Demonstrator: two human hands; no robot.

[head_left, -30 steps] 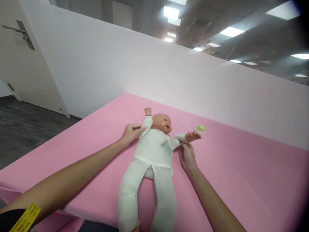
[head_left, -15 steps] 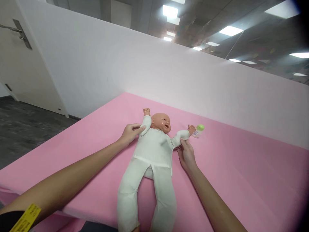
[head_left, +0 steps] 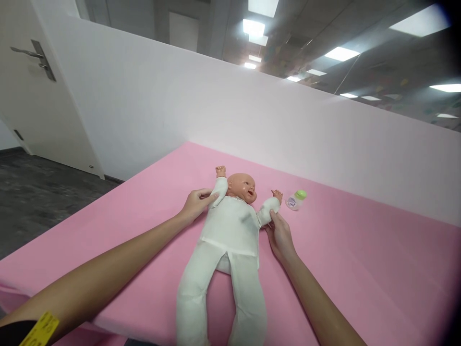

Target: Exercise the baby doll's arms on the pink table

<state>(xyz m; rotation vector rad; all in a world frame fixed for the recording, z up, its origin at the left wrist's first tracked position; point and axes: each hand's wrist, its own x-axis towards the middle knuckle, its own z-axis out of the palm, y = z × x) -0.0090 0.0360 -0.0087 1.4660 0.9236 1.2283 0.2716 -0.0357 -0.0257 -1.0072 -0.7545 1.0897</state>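
Note:
A baby doll (head_left: 232, 226) with a bald head and white cloth body lies on its back on the pink-covered table (head_left: 144, 202). Both its arms are bent upward beside the head. My left hand (head_left: 197, 204) is closed on the doll's arm at the left of the picture, thumb on top. At the other arm, my right hand (head_left: 280, 231) pinches the sleeve near the elbow, its lower fingers partly hidden beneath. A small clear bottle (head_left: 296, 200) with a green cap is beside the doll's open-fingered hand, a little apart from it.
Behind the table runs a white partition wall (head_left: 273, 125). A door (head_left: 46, 91) with a metal handle and dark floor (head_left: 32, 192) are at the left. Pink cloth hangs over the table's front edge.
The doll's arm held by my right hand has swung inward toward its head, so a gap now shows between its hand and the bottle. The view has shifted slightly.

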